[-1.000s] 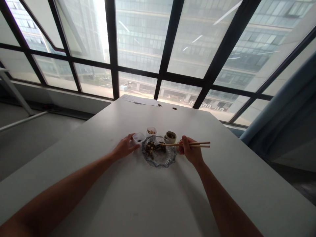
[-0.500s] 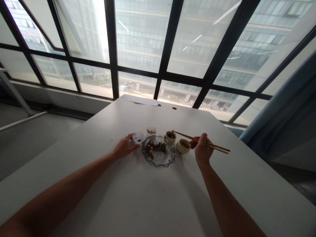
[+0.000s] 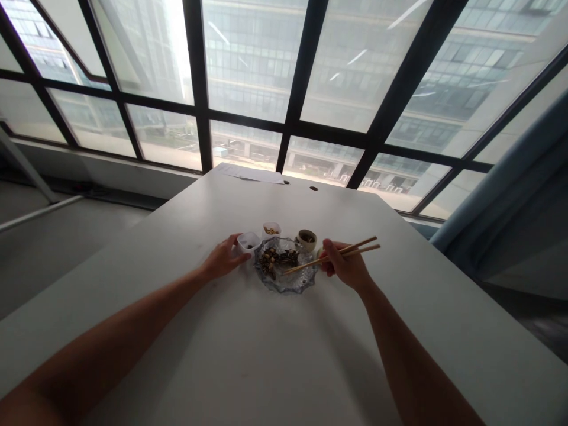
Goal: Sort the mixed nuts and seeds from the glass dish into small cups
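Note:
My right hand is closed around a pair of wooden chopsticks. Their tips point left and down, over the inside of a clear scalloped glass plate. Piles of dark and tan pieces, which look like seeds and nuts, lie in the plate's left and far part. My left hand grips a small white plastic container at the plate's left, with a few dark bits inside. Behind my right fingers a second pale cup is almost wholly hidden.
Beyond the plate stand a clear container with tan pieces and a pale cup with dark contents. Papers lie at the far end of the white table, near the windows. A blue curtain hangs at right.
My right hand has moved left and swung the chopsticks from the far pale cup down over the glass plate. It now covers the nearer cup. My left hand stays on the white container.

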